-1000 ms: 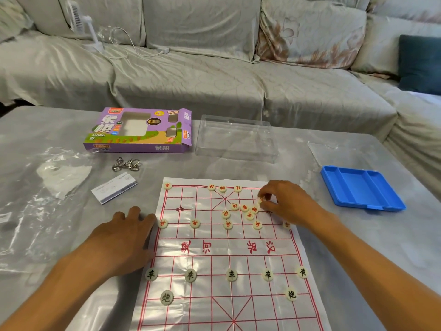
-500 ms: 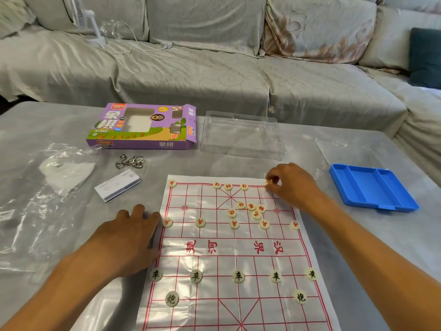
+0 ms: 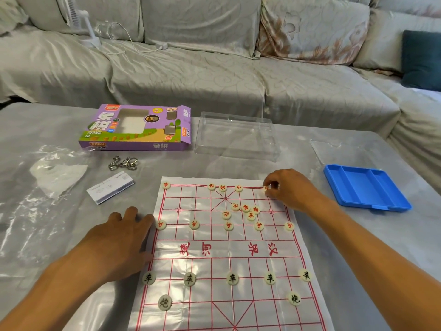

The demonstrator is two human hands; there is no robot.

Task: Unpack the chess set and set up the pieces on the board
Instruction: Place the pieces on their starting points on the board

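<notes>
Two hands work at the board [image 3: 229, 247]: the left hand [image 3: 119, 240] rests flat on its edge, while the right hand [image 3: 290, 189] has carried a red piece [image 3: 265, 188] from the loose cluster just below its fingers [image 3: 270, 181] to the far row. Fingers pinch it still, so red's back rank is filling.

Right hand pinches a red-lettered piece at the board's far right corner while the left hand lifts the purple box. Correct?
Not quite. The left hand is not lifting the purple box; it rests on the board's left edge. The head view shows the right hand pinching the red-lettered piece as stated.
</notes>
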